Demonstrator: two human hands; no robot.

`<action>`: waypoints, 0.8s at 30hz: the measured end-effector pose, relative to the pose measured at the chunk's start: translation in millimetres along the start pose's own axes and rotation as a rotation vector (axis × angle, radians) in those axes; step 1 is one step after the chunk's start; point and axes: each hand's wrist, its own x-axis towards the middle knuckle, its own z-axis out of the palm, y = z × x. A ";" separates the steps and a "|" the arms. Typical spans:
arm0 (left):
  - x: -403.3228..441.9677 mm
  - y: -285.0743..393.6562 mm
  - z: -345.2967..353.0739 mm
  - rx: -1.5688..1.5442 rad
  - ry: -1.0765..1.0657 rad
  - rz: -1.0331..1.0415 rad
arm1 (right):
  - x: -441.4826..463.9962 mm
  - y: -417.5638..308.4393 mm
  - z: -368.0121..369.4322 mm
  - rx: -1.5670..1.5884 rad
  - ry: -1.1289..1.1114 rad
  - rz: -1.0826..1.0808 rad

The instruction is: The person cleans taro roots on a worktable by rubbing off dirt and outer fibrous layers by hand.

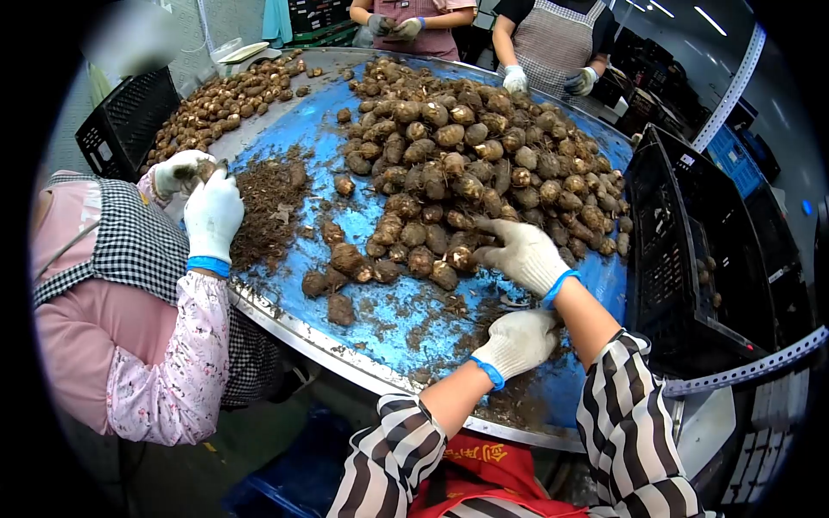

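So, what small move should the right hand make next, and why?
Probably close on a tuber at the pile's near edge: the right hand reaches there with its fingers spread, and the left hand is just below, though its palm is hidden.

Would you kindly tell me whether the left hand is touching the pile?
Apart: the head view shows dirt-strewn blue table between the left hand and the near edge of the pile.
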 end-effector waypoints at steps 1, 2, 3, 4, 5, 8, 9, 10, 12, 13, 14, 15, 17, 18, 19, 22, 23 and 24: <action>1.3 3.2 -3.8 0.058 -0.078 0.001 | -2.6 -2.6 2.0 -0.054 -0.015 -0.064; 1.1 3.1 -3.0 0.125 -0.122 -0.019 | -5.9 -7.5 4.3 -0.107 -0.032 -0.128; 1.5 2.1 -1.5 0.195 -0.166 -0.038 | -8.9 -16.2 7.7 -0.188 -0.035 -0.177; 3.0 -0.5 0.8 0.269 -0.210 -0.056 | -6.4 -20.3 11.5 -0.252 -0.078 -0.215; 0.9 -24.4 27.0 0.316 -0.054 0.084 | 0.6 -16.0 21.8 -0.263 -0.047 -0.224; -3.0 -10.4 8.6 0.184 0.013 -0.061 | 1.0 -8.3 23.9 -0.060 0.046 -0.127; 0.2 -9.3 6.6 0.189 0.012 -0.063 | -3.4 -2.9 20.0 0.043 0.078 -0.069; 3.2 -7.9 4.5 0.193 0.034 -0.080 | -8.5 8.2 15.0 0.054 0.108 -0.008; 0.9 -0.7 -4.8 -0.105 0.186 -0.075 | -34.8 29.6 -0.1 0.235 0.199 -0.024; 2.2 2.1 -12.0 -0.143 0.165 -0.097 | -54.0 31.8 -15.0 0.411 0.192 0.054; 2.9 8.5 -19.6 -0.220 0.110 -0.198 | -69.6 39.5 -19.4 0.525 0.244 0.079; 3.8 2.9 -16.1 -0.317 0.077 -0.226 | -86.5 49.1 -19.0 0.674 0.285 0.119; 10.8 -9.1 -13.1 -0.459 0.061 -0.260 | -112.0 73.3 -14.8 0.885 0.363 0.162; 7.4 -10.4 -9.0 -0.519 0.072 -0.293 | -129.1 80.4 -9.5 0.871 0.355 0.193; 14.9 -20.6 -2.8 -0.715 0.117 -0.265 | -135.8 86.3 -3.4 0.893 0.368 0.237; 11.7 -10.4 -8.5 -1.199 0.048 -0.154 | -148.4 91.2 15.9 0.895 0.243 0.371; 16.5 -5.2 -12.2 -0.794 0.001 -0.131 | -148.7 92.8 25.2 0.920 0.306 0.295; 13.3 -2.4 -10.2 -0.893 -0.036 -0.166 | -153.1 94.8 34.3 0.941 0.356 0.225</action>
